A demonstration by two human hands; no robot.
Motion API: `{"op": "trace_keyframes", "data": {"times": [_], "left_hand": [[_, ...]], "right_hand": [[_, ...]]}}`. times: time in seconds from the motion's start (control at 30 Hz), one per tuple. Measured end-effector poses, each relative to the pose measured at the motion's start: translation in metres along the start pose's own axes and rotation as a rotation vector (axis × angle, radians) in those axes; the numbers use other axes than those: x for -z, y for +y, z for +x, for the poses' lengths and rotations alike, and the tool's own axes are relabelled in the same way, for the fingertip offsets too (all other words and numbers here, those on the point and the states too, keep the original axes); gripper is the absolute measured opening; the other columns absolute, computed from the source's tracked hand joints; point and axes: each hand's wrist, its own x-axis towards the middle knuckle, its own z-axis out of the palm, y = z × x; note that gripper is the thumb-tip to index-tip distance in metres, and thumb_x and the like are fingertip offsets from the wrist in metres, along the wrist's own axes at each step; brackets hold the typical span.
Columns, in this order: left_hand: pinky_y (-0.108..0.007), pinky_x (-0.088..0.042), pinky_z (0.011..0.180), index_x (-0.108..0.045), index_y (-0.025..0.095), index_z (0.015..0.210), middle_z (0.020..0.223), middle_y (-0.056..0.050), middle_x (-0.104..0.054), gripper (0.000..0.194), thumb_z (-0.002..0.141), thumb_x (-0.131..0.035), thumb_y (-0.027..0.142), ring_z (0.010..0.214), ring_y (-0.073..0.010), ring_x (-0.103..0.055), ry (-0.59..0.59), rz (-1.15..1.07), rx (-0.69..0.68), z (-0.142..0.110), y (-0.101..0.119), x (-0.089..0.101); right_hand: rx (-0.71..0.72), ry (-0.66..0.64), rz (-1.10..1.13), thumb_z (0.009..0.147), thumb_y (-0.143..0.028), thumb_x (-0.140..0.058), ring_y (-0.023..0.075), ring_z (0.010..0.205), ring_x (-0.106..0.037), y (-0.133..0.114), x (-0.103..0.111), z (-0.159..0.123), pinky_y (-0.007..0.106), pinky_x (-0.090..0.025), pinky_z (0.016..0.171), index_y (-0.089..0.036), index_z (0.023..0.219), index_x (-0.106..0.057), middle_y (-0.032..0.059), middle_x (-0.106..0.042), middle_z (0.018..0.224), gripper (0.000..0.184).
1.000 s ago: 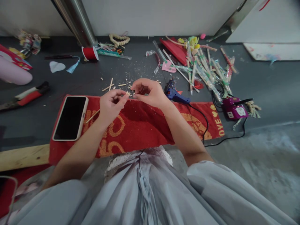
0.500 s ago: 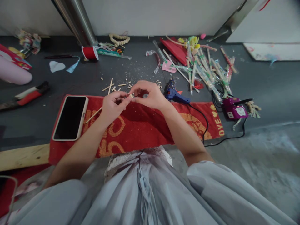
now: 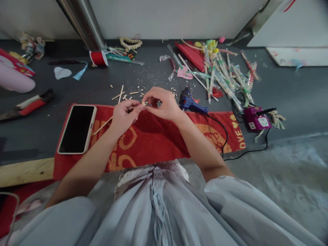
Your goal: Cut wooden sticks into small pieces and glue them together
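My left hand (image 3: 123, 115) and my right hand (image 3: 162, 102) meet above the far edge of a red towel (image 3: 153, 140). Both pinch a tiny pale wooden piece (image 3: 144, 103) between their fingertips. A thin wooden stick (image 3: 102, 125) lies on the towel just under my left hand. Several short cut bits of stick (image 3: 129, 93) are scattered on the dark floor right behind the hands.
A phone (image 3: 77, 128) lies face up on the towel's left end. A blue glue gun (image 3: 191, 102) with a black cord lies to the right, near a purple power socket (image 3: 255, 119). Wrapped chopsticks (image 3: 225, 77), a red thread spool (image 3: 98, 58) and a red-handled cutter (image 3: 28, 104) lie around.
Both hands have dropped slightly toward the towel and closed tighter together on the small piece. Nothing else has moved.
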Motion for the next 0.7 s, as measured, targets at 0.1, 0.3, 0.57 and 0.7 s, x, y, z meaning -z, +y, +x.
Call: {"op": "trace_keyframes", "data": {"times": [0.1,0.3,0.57,0.7], "left_hand": [[-0.019,-0.029,0.033,-0.061,0.021,0.080,0.042,0.008,-0.044,0.021,0.074,-0.070,0.038,0.031,-0.0051,-0.036,0.013,-0.084,0.073,0.001,-0.002,-0.002],[-0.019,-0.021,0.029,-0.056,0.021,0.072,0.039,0.010,-0.040,0.023,0.067,-0.074,0.035,0.028,-0.0036,-0.029,0.028,-0.209,0.193,0.001,0.003,-0.006],[-0.018,-0.017,0.028,-0.051,0.022,0.073,0.041,0.010,-0.040,0.021,0.071,-0.067,0.035,0.029,-0.0024,-0.024,0.041,-0.172,0.197,0.007,0.004,-0.002],[-0.018,-0.019,0.029,-0.049,0.023,0.078,0.044,0.011,-0.040,0.018,0.073,-0.063,0.032,0.030,-0.0034,-0.027,0.007,-0.143,0.227,0.006,0.003,-0.004]], "right_hand": [[0.020,0.012,-0.026,0.089,-0.033,-0.055,0.0105,0.068,-0.050,0.000,-0.001,0.000,0.026,-0.045,0.066,-0.019,0.089,-0.058,-0.0003,-0.054,0.074,0.015],[-0.012,-0.003,-0.038,0.085,-0.024,-0.055,0.0105,0.067,-0.049,0.000,-0.002,0.000,0.025,-0.043,0.065,-0.019,0.088,-0.060,-0.0004,-0.055,0.074,0.007],[-0.253,-0.185,-0.186,0.082,-0.026,-0.058,0.0109,0.066,-0.051,-0.003,0.023,0.005,0.025,-0.037,0.067,-0.016,0.084,-0.065,0.0009,-0.062,0.073,0.013],[-0.414,-0.292,-0.484,0.081,-0.024,-0.060,0.0143,0.069,-0.054,-0.009,0.049,0.004,0.028,-0.037,0.068,-0.016,0.080,-0.068,0.0043,-0.066,0.076,0.012]]}}
